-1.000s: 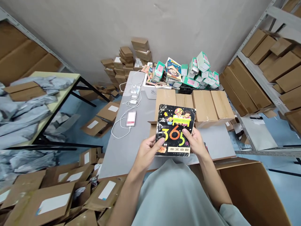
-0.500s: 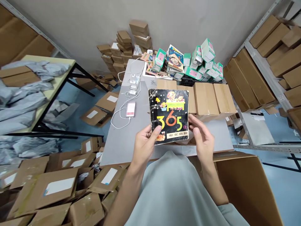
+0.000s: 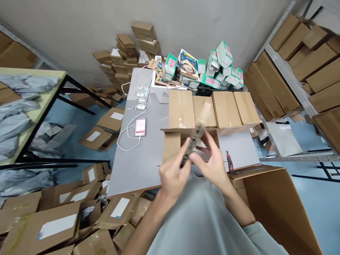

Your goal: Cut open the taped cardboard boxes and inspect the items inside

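A book (image 3: 196, 136) is tilted so that its worn dark spine faces me, blurred by motion. My left hand (image 3: 174, 173) grips its lower end, thumb on one side. On the other side my right hand (image 3: 209, 157) holds it with thumb and fingers around the edge. The front cover with the big 365 is turned from view. Below the book stands an open cardboard box (image 3: 171, 147), its inside largely hidden by my hands. A red and black cutter knife (image 3: 229, 161) lies on the grey table (image 3: 132, 166) to the right of my right hand.
Closed brown boxes (image 3: 181, 109) line the table behind the open one. Further back are a white bin (image 3: 159, 95) of books and green-white packs (image 3: 224, 55). A phone (image 3: 140, 126) with a cable lies left. A large open carton (image 3: 278, 205) stands at lower right.
The book has turned from cover facing me to spine facing me. My right hand has moved left and now closes on it. The open box and cutter knife have come into view.
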Demonstrator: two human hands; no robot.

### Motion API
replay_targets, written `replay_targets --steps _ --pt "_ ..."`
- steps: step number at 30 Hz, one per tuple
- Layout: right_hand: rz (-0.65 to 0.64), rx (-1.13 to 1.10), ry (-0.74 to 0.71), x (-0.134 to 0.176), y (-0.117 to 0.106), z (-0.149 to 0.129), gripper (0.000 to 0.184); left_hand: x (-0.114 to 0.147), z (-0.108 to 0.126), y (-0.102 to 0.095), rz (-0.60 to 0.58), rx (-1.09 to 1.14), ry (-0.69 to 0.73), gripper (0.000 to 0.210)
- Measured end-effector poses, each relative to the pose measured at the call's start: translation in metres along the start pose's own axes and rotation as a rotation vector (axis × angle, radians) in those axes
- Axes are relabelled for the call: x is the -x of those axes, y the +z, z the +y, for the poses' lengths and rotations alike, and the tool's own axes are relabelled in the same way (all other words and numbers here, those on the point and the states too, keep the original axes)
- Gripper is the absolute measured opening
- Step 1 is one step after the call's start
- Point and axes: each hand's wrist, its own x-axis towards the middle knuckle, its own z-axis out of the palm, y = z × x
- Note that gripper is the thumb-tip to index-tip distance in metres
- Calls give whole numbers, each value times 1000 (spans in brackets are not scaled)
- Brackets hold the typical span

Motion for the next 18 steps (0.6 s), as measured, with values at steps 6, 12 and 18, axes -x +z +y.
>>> replay_targets --steps 6,12,18 --pt "227 -142 135 -5 -15 16 46 4 -13 3 -122 16 199 70" --pt "20 -368 278 1 -32 32 52 -28 -28 -25 -356 556 -582 74" --pt "0 -318 307 -6 -19 47 53 -24 -28 -14 -403 670 -777 59"
